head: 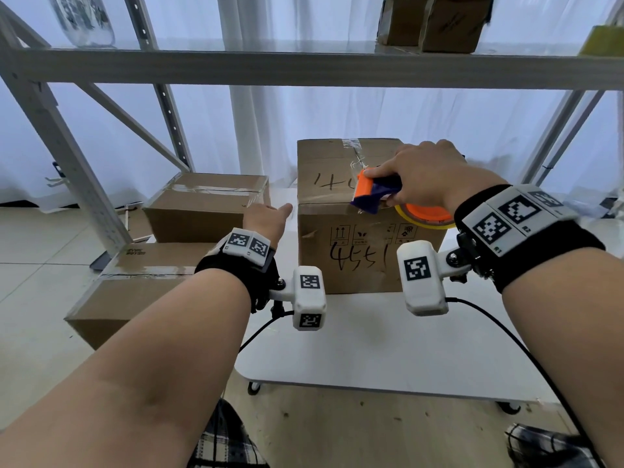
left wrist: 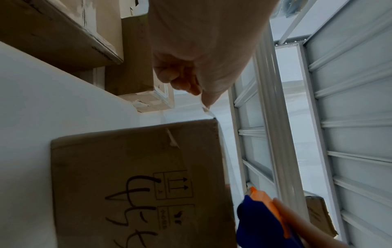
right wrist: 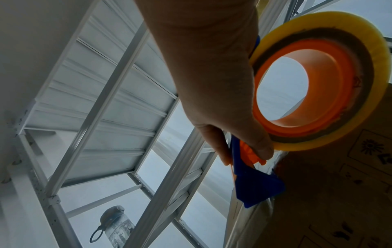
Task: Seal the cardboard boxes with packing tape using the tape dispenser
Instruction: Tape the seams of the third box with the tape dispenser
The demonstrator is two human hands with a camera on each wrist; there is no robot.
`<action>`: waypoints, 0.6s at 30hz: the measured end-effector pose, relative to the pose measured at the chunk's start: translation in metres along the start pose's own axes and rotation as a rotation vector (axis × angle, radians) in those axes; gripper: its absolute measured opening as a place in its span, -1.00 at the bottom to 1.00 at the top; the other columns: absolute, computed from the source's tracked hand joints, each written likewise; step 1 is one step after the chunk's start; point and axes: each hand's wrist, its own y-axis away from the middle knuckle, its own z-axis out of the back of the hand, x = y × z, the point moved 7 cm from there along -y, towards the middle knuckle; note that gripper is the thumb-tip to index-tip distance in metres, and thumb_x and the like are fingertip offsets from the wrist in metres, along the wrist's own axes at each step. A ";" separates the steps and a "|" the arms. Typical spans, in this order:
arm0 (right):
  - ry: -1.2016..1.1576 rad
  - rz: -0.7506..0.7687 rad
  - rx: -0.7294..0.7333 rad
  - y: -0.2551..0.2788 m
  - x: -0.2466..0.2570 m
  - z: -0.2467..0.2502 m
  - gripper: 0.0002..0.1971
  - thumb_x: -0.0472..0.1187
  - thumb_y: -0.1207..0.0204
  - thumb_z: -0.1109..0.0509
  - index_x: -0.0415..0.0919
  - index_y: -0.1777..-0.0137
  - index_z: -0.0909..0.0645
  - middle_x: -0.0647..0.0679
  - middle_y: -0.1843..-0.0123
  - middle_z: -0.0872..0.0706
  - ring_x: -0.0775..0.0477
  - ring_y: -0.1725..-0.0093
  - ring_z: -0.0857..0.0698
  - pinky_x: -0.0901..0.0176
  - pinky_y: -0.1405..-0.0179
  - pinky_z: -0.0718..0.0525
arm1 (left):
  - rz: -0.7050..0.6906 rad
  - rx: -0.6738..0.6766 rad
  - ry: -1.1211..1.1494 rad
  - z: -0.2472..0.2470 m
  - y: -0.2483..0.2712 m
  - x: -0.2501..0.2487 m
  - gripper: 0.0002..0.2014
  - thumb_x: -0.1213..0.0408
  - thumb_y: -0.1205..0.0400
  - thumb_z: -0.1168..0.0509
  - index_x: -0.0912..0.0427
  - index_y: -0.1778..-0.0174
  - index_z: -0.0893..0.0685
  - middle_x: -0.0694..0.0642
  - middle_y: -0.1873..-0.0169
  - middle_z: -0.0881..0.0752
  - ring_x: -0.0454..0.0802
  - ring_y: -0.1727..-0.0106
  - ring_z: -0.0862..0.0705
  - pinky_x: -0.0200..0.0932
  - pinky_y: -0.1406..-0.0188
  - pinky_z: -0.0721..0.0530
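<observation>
One risk: your right hand (head: 429, 173) grips the orange-and-blue tape dispenser (head: 374, 192) at the near top edge of the tall brown cardboard box (head: 351, 251) on the white table (head: 371, 349), while your loosely curled left hand (head: 266, 219) hangs beside it holding nothing, so the unbraced box may slide and wrinkle the tape.

Both forearms were bare. Each wrist wore a black band (head: 537, 255) carrying white blocks printed with black square markers (head: 244, 244). White camera pods (head: 309, 297) stuck out on brackets, trailing black cables (head: 526, 352). Checked cloth (head: 223, 440), perhaps trousers, showed below.

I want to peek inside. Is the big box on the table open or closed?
Closed. The box's top flaps lie flat, with clear tape running along their seam toward the dispenser.
</observation>
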 end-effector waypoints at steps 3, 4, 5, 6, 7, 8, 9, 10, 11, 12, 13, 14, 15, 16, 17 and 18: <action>-0.007 -0.005 0.003 0.000 0.000 -0.001 -0.42 0.17 -0.54 -0.35 0.41 -0.53 -0.26 -0.05 -0.39 -0.50 -0.23 -0.33 -0.51 -0.08 -0.26 -0.39 | 0.070 0.069 0.032 -0.013 0.002 0.007 -0.66 0.01 -0.64 -0.30 0.26 0.19 -0.49 0.16 0.28 -0.57 0.05 0.25 -0.56 -0.04 0.11 -0.64; -0.008 -0.005 0.004 0.001 0.000 -0.002 -0.42 0.17 -0.54 -0.35 0.41 -0.53 -0.26 -0.06 -0.38 -0.50 -0.23 -0.33 -0.51 -0.09 -0.28 -0.38 | 0.107 0.091 0.070 -0.016 0.004 0.009 -0.65 0.00 -0.65 -0.28 0.27 0.13 -0.46 0.13 0.28 -0.56 -0.01 0.32 -0.53 -0.11 0.25 -0.60; -0.006 -0.006 0.007 0.001 0.000 -0.003 -0.43 0.17 -0.54 -0.36 0.41 -0.53 -0.27 -0.07 -0.37 -0.51 -0.24 -0.33 -0.50 -0.11 -0.29 -0.38 | 0.148 0.119 0.113 -0.019 0.006 0.012 -0.65 0.00 -0.66 -0.26 0.27 0.10 -0.45 0.10 0.30 -0.55 -0.06 0.38 -0.48 -0.20 0.38 -0.52; -0.003 -0.005 0.009 0.001 0.001 -0.003 -0.43 0.17 -0.54 -0.36 0.40 -0.53 -0.27 -0.07 -0.37 -0.51 -0.24 -0.33 -0.50 -0.11 -0.29 -0.38 | 0.188 0.151 0.142 -0.021 0.007 0.015 -0.66 -0.02 -0.66 -0.24 0.25 0.05 -0.47 0.08 0.31 -0.56 -0.08 0.41 -0.46 -0.25 0.46 -0.43; -0.002 -0.005 0.012 0.001 0.001 -0.005 -0.43 0.16 -0.54 -0.36 0.39 -0.53 -0.28 -0.08 -0.36 -0.51 -0.24 -0.33 -0.50 -0.12 -0.29 -0.38 | 0.224 0.186 0.155 -0.023 0.008 0.018 -0.64 -0.04 -0.66 -0.24 0.24 -0.04 -0.49 0.07 0.30 -0.58 -0.08 0.40 -0.47 -0.26 0.49 -0.39; -0.005 -0.007 0.013 0.002 0.001 -0.006 -0.43 0.16 -0.54 -0.36 0.39 -0.53 -0.28 -0.08 -0.36 -0.52 -0.25 -0.33 -0.50 -0.12 -0.29 -0.38 | 0.254 0.219 0.156 -0.024 0.008 0.020 -0.61 -0.06 -0.66 -0.23 0.24 -0.13 -0.51 0.06 0.27 -0.61 -0.08 0.38 -0.50 -0.26 0.50 -0.39; -0.009 -0.010 0.011 0.002 0.001 -0.006 -0.43 0.15 -0.54 -0.36 0.39 -0.53 -0.28 -0.08 -0.36 -0.52 -0.25 -0.32 -0.51 -0.12 -0.28 -0.38 | 0.273 0.239 0.152 -0.024 0.009 0.021 -0.57 -0.08 -0.66 -0.23 0.24 -0.19 -0.52 0.06 0.25 -0.63 -0.07 0.36 -0.53 -0.26 0.49 -0.40; -0.011 -0.014 0.009 0.001 0.001 -0.006 -0.43 0.15 -0.54 -0.36 0.40 -0.53 -0.29 -0.08 -0.36 -0.52 -0.25 -0.32 -0.51 -0.12 -0.28 -0.38 | 0.283 0.253 0.145 -0.024 0.008 0.021 -0.54 -0.10 -0.66 -0.22 0.25 -0.23 -0.52 0.06 0.23 -0.65 -0.06 0.34 -0.55 -0.25 0.48 -0.41; -0.009 -0.017 0.009 0.001 0.001 -0.007 -0.43 0.15 -0.54 -0.36 0.40 -0.53 -0.28 -0.08 -0.36 -0.52 -0.25 -0.32 -0.51 -0.12 -0.28 -0.38 | 0.293 0.271 0.139 -0.024 0.009 0.021 -0.52 -0.11 -0.66 -0.21 0.25 -0.25 -0.51 0.07 0.20 -0.67 -0.05 0.32 -0.56 -0.25 0.46 -0.43; -0.006 -0.020 0.010 0.001 0.001 -0.007 -0.43 0.15 -0.54 -0.36 0.40 -0.53 -0.28 -0.08 -0.36 -0.52 -0.25 -0.32 -0.51 -0.12 -0.28 -0.38 | 0.304 0.297 0.122 -0.024 0.010 0.021 -0.49 -0.14 -0.65 -0.20 0.25 -0.27 -0.49 0.08 0.16 -0.67 -0.04 0.29 -0.57 -0.25 0.43 -0.45; -0.002 -0.023 0.012 0.000 0.001 -0.008 -0.42 0.15 -0.54 -0.36 0.39 -0.54 -0.27 -0.08 -0.37 -0.52 -0.25 -0.33 -0.50 -0.12 -0.29 -0.38 | 0.315 0.333 0.071 -0.025 0.013 0.021 -0.46 -0.18 -0.64 -0.19 0.24 -0.27 -0.47 0.10 0.09 -0.67 -0.03 0.26 -0.58 -0.24 0.40 -0.48; -0.001 -0.026 0.012 0.000 0.000 -0.008 -0.42 0.14 -0.54 -0.36 0.39 -0.54 -0.27 -0.08 -0.38 -0.52 -0.25 -0.33 -0.50 -0.11 -0.29 -0.38 | 0.321 0.372 -0.013 -0.025 0.016 0.023 -0.44 -0.22 -0.62 -0.18 0.22 -0.25 -0.44 0.13 0.01 -0.65 -0.01 0.22 -0.59 -0.22 0.35 -0.51; -0.003 -0.030 0.011 0.000 0.000 -0.009 -0.42 0.13 -0.55 -0.36 0.40 -0.54 -0.26 -0.08 -0.38 -0.52 -0.25 -0.33 -0.50 -0.11 -0.28 -0.37 | 0.317 0.396 -0.100 -0.025 0.018 0.024 -0.44 -0.25 -0.61 -0.19 0.20 -0.22 -0.42 0.14 -0.05 -0.62 0.00 0.19 -0.59 -0.21 0.30 -0.55; -0.012 -0.035 0.009 0.000 -0.002 -0.010 -0.42 0.13 -0.55 -0.36 0.40 -0.54 -0.26 -0.08 -0.38 -0.52 -0.25 -0.33 -0.50 -0.11 -0.28 -0.37 | 0.284 0.382 -0.166 -0.024 0.018 0.025 -0.47 -0.22 -0.60 -0.22 0.18 -0.21 -0.43 0.16 -0.07 -0.61 0.01 0.15 -0.61 -0.19 0.25 -0.59; -0.026 -0.041 0.008 0.001 -0.003 -0.011 -0.42 0.13 -0.55 -0.36 0.40 -0.54 -0.26 -0.08 -0.38 -0.52 -0.25 -0.33 -0.50 -0.11 -0.28 -0.37 | 0.200 0.325 -0.198 -0.022 0.013 0.021 -0.53 -0.12 -0.62 -0.26 0.21 -0.21 -0.47 0.19 -0.06 -0.62 0.04 0.11 -0.63 -0.18 0.19 -0.65; -0.038 -0.046 0.006 0.001 -0.004 -0.011 -0.41 0.13 -0.54 -0.37 0.40 -0.54 -0.26 -0.08 -0.38 -0.53 -0.25 -0.33 -0.50 -0.11 -0.28 -0.37 | 0.072 0.242 -0.186 -0.020 0.007 0.012 -0.64 0.03 -0.66 -0.28 0.25 -0.20 -0.52 0.22 -0.05 -0.65 0.07 0.06 -0.67 -0.12 0.11 -0.70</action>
